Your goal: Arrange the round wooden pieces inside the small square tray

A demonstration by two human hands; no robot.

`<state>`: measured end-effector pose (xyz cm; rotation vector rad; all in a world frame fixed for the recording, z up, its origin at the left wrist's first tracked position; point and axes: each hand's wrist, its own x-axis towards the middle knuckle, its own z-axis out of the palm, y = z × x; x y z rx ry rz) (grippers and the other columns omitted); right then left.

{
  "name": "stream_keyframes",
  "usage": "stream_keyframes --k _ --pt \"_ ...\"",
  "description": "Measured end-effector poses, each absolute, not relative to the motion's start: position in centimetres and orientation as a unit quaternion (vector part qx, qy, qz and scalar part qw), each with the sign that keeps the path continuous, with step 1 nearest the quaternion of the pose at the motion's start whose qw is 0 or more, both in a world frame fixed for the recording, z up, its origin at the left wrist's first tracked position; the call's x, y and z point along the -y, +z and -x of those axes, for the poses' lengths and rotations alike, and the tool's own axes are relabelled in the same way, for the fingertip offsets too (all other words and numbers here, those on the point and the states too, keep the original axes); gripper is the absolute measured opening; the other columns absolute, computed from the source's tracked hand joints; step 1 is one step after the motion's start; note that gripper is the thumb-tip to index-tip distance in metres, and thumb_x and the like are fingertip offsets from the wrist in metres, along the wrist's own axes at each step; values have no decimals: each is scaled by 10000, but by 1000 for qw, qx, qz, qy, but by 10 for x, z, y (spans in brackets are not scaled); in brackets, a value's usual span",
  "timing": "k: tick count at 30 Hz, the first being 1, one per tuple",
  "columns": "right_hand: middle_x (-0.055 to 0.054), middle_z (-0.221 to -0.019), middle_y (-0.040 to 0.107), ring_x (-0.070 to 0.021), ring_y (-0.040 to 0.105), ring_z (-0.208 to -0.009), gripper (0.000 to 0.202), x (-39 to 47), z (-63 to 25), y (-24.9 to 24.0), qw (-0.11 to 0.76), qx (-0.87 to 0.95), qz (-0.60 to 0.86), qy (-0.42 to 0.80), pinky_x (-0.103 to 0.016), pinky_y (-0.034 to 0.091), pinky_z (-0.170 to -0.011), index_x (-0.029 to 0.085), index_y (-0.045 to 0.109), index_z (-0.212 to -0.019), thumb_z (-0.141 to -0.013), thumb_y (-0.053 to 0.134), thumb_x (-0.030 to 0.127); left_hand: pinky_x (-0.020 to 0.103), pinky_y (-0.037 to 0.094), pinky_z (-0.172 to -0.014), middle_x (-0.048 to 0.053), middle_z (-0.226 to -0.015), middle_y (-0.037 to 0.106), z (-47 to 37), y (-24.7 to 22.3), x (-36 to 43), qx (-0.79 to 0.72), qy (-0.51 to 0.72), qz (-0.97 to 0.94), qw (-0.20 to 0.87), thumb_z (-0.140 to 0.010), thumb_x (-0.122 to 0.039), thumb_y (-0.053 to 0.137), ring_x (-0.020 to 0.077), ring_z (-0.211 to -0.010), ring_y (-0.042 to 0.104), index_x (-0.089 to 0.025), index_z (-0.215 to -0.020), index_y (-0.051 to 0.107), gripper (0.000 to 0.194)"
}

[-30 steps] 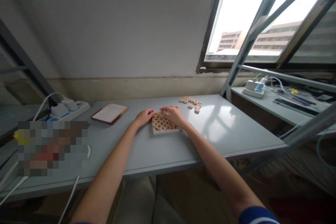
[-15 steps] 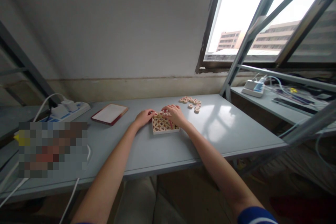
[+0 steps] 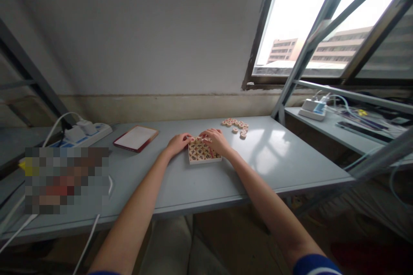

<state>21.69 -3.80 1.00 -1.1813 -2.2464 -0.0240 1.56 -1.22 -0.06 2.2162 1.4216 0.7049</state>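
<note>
Bending the left hand [image 3: 179, 142] around the far left corner of a shallow white box [image 3: 205, 161], bringing thumb and fingertips close together, but not showing clearly whether pinching anything there. Curving the right hand [image 3: 217, 139] over the far right part of the same box, pointing loosely bent fingers down at the round pieces [image 3: 200, 151] inside and hiding several of them — showing too little to tell whether pinching one or only touching. Having the box lying flat on the grey worktop [image 3: 193, 184], between the two hands, and showing dark characters on pieces sitting face up, side by side. Seeing loose discs [image 3: 234, 123] clustering beyond the right hand, near the wall [image 3: 161, 30], with a few lying slightly nearer. Seeing a red-edged, white-faced panel [image 3: 136, 138] lying well apart from the left hand and, farther left, a white power strip [image 3: 102, 130] holding plugs. Catching window light on the worktop's right part.
</note>
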Motion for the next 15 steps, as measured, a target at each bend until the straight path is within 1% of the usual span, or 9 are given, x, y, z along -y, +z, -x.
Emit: stream_keyframes --k 4,7,9,10,11,13,14,15 --pt "-16 -929 605 -162 500 -902 207 40 -219 14 306 843 443 -9 -299 296 -802 229 577 -941 -765 492 158 238 397 -652 45 -851 653 -15 -2 13 -503 257 -798 208 -774 -464 409 172 -755 576 -195 -943 608 376" --pt "-22 -961 590 -167 480 -938 243 38 -229 17 345 804 483 -37 -309 291 -820 233 573 -942 -766 437 135 230 396 -607 29 -792 652 -15 2 15 -503 263 -792 225 -802 -458 374 155 -688 577 -201 -1012 568 385" --pt "-46 -1001 572 -196 445 -993 257 36 -240 17 364 744 555 -81 -355 266 -858 227 579 -940 -769 407 142 230 390 -584 18 -699 635 -16 13 21 -514 280 -789 188 -821 -430 359 143 -620 564 -195 -1028 556 371" --pt "-63 -1034 556 -218 421 -1026 268 34 -247 16 362 707 599 -102 -386 249 -875 219 582 -946 -765 399 146 234 387 -581 14 -655 618 -18 21 26 -518 303 -787 146 -827 -411 361 139 -596 554 -192 -1022 560 354" --pt "-84 -1085 530 -242 389 -1065 285 33 -253 14 353 669 643 -120 -418 233 -887 208 582 -964 -755 398 145 239 387 -589 14 -636 602 -20 30 34 -518 342 -780 85 -828 -388 375 136 -592 546 -191 -998 573 327" --pt "-126 -1228 429 -284 286 -1164 359 30 -264 7 317 608 713 -144 -477 194 -910 174 557 -1044 -727 395 126 252 399 -638 25 -711 596 -27 50 56 -455 485 -747 -30 -837 -347 380 128 -648 543 -197 -996 568 288" --pt "-139 -1297 355 -296 218 -1209 408 29 -268 3 294 591 736 -151 -504 166 -923 156 531 -1094 -714 389 114 261 410 -649 28 -741 588 -31 57 70 -406 576 -707 -68 -848 -331 364 124 -660 537 -200 -998 558 278" --pt "-143 -1350 280 -298 148 -1243 454 28 -271 -1 271 583 750 -157 -530 131 -934 140 498 -1141 -704 381 105 277 422 -671 36 -800 585 -34 62 85 -362 643 -670 -84 -858 -323 346 126 -699 539 -207 -1011 544 276"
